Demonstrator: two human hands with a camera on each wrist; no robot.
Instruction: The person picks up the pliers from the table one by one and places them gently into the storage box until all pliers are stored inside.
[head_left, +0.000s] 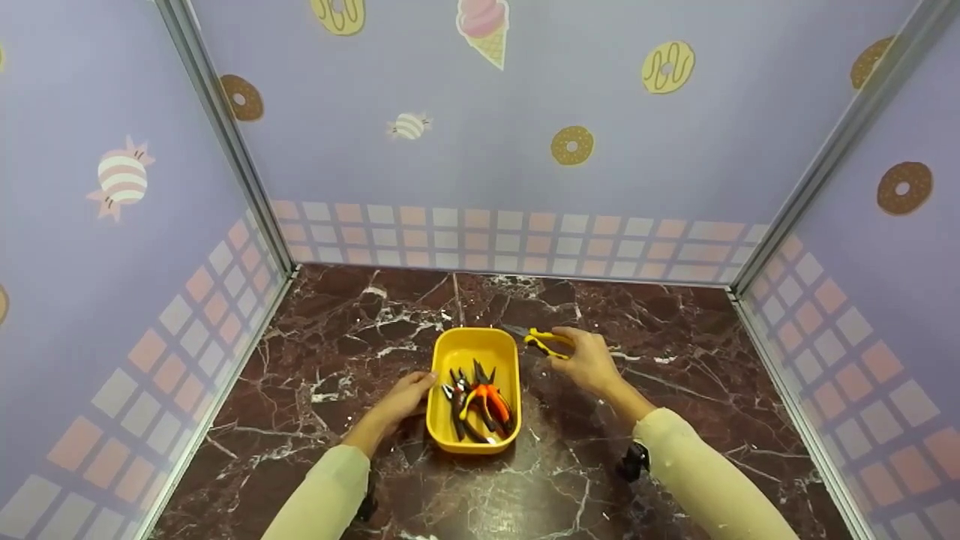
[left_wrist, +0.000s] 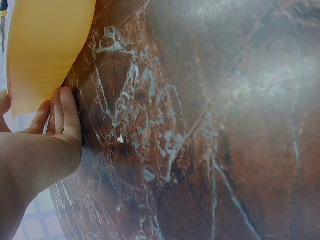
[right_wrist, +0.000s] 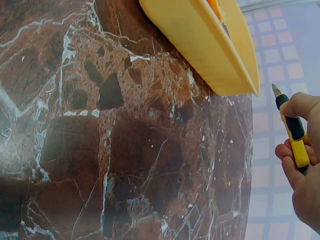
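A yellow plastic bin [head_left: 474, 450] stands on the dark marbled surface with several pliers in it. Among them are orange-handled pliers [head_left: 496, 405] and a darker pair [head_left: 457, 420] on the left side. My left hand [head_left: 407, 395] holds the bin's left wall, thumb at the rim and fingers against the outer side [left_wrist: 65, 115]. Beyond the bin's right rim, my right hand [head_left: 589, 361] grips yellow-and-black pliers [head_left: 544, 341] by the handles. Their metal nose points left, near the bin's far right corner. The right wrist view shows the thumb on the pliers' [right_wrist: 296, 132] black grip.
Lilac panels with printed sweets enclose the marbled surface [head_left: 360, 322] at the back [head_left: 510, 187], left [head_left: 90, 285] and right [head_left: 900, 300]. Metal posts [head_left: 225, 135] stand at the back corners. A dark device [head_left: 634, 461] sits under the right wrist.
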